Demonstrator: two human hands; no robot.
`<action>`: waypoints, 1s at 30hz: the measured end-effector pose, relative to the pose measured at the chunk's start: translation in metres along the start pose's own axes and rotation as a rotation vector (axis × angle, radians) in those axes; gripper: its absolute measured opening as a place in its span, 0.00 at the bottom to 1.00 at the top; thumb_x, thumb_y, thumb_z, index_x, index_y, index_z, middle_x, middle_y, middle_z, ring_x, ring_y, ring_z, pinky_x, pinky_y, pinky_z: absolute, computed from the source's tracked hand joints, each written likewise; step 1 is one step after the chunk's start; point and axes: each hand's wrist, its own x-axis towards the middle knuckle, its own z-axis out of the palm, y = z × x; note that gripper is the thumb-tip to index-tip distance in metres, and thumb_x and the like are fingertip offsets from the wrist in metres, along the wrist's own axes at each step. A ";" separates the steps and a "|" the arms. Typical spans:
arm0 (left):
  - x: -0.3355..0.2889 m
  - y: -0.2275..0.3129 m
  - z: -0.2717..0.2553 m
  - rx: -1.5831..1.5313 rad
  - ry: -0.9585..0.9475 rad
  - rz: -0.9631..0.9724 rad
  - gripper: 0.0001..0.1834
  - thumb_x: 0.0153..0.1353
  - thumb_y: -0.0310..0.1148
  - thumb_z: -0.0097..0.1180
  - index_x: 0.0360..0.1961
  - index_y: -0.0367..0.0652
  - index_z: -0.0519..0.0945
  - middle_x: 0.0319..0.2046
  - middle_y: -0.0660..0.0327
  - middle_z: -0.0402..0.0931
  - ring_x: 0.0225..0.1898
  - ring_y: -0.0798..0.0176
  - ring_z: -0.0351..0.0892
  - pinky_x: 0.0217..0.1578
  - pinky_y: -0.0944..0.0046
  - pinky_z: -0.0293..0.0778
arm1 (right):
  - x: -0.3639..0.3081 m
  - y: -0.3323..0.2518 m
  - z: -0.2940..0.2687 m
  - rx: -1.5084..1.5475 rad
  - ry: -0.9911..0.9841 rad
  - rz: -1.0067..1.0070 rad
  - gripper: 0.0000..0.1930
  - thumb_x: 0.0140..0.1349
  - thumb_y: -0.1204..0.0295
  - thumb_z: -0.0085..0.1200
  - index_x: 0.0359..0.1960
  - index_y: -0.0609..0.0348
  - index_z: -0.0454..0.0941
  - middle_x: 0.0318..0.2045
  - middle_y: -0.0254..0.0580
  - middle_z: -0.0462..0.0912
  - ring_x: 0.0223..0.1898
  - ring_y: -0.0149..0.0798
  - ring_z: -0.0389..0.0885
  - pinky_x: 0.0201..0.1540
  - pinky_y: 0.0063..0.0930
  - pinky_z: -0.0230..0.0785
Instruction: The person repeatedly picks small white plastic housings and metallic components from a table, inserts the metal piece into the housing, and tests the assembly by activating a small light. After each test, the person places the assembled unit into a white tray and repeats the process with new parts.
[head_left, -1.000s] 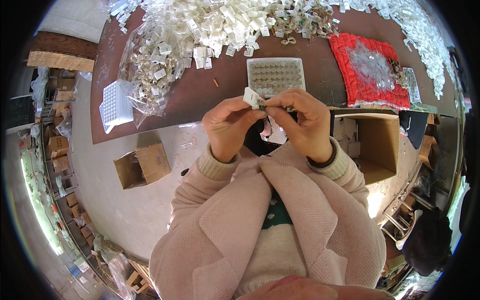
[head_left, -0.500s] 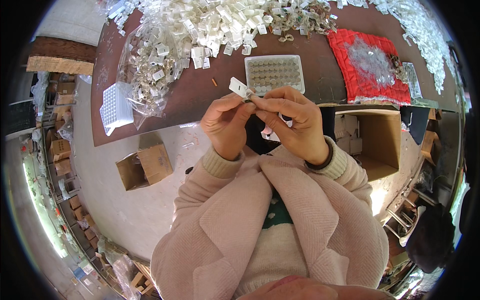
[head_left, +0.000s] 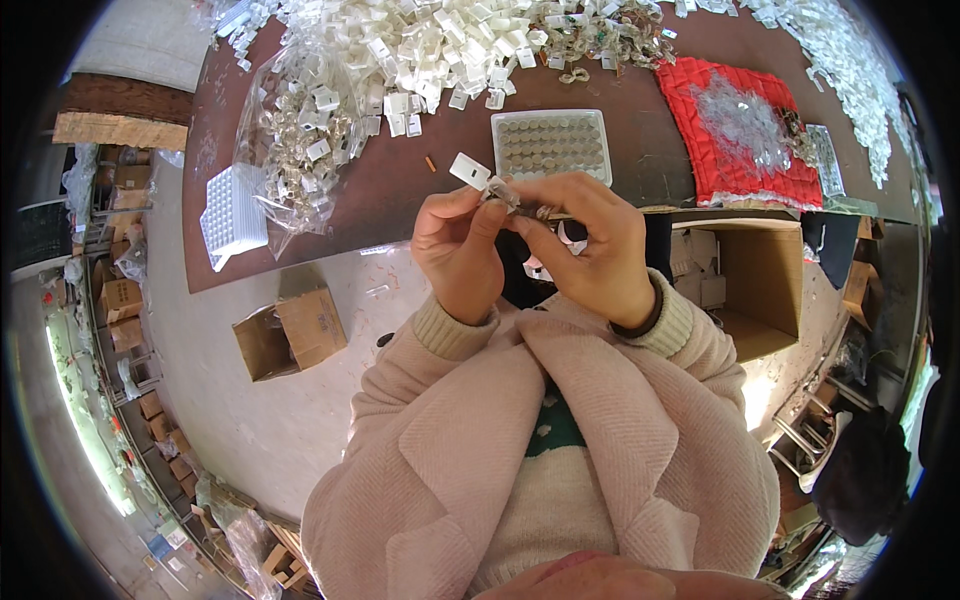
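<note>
Both hands meet in front of my chest, just over the table's near edge. My left hand (head_left: 460, 245) is closed, thumb against forefinger, on a small white plastic card (head_left: 469, 170) with a dark slot. A clear, greyish curled piece (head_left: 502, 192) joins the card's lower corner between the fingertips. My right hand (head_left: 598, 245) pinches a thin brownish piece (head_left: 543, 212) beside it; its exact kind is too small to make out. Beyond the hands lies a shallow translucent tray (head_left: 550, 117) with rows of small round grey items.
A big pile of white plastic cards (head_left: 420, 60) covers the table's far side. Bagged parts (head_left: 295, 150) and stacked white trays (head_left: 233, 215) lie left. To the right are red quilted cloth (head_left: 715, 180) and clear pieces (head_left: 745, 120). Cardboard boxes (head_left: 312, 328) (head_left: 765, 285) stand below.
The white card has shifted slightly up and left and turned flatter. The clear curled piece now shows between my fingertips, and my right fingers have drawn a little to the right.
</note>
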 end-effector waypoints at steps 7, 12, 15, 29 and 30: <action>-0.002 -0.003 0.001 0.133 -0.016 0.101 0.13 0.62 0.11 0.57 0.44 0.38 0.75 0.45 0.51 0.81 0.44 0.62 0.82 0.42 0.63 0.83 | 0.001 0.000 0.007 0.277 -0.006 0.236 0.17 0.58 0.86 0.59 0.49 0.67 0.76 0.37 0.37 0.81 0.37 0.24 0.79 0.37 0.19 0.75; -0.003 -0.001 0.004 0.178 -0.063 0.143 0.13 0.63 0.11 0.57 0.45 0.38 0.73 0.43 0.50 0.81 0.40 0.63 0.82 0.42 0.65 0.81 | 0.001 -0.003 0.008 0.397 0.079 0.324 0.13 0.56 0.82 0.62 0.43 0.63 0.77 0.31 0.36 0.81 0.33 0.25 0.79 0.38 0.22 0.74; -0.004 0.001 0.003 0.136 -0.046 0.104 0.12 0.63 0.13 0.58 0.44 0.38 0.74 0.44 0.50 0.82 0.45 0.57 0.84 0.46 0.61 0.82 | 0.005 -0.001 0.003 0.224 0.067 0.194 0.13 0.55 0.82 0.62 0.42 0.62 0.76 0.31 0.35 0.79 0.32 0.24 0.77 0.38 0.22 0.74; -0.004 -0.001 0.006 0.107 0.121 0.085 0.12 0.64 0.15 0.58 0.46 0.38 0.74 0.43 0.49 0.81 0.39 0.61 0.83 0.38 0.65 0.81 | 0.001 0.008 0.019 0.358 -0.014 0.253 0.16 0.58 0.88 0.55 0.47 0.63 0.68 0.37 0.37 0.78 0.37 0.26 0.78 0.38 0.19 0.74; -0.004 0.000 0.006 0.046 0.113 0.048 0.11 0.65 0.16 0.58 0.46 0.38 0.75 0.44 0.47 0.82 0.43 0.58 0.84 0.39 0.64 0.81 | 0.001 0.008 0.020 0.365 -0.013 0.265 0.16 0.58 0.88 0.54 0.47 0.63 0.68 0.37 0.37 0.78 0.37 0.26 0.78 0.39 0.19 0.73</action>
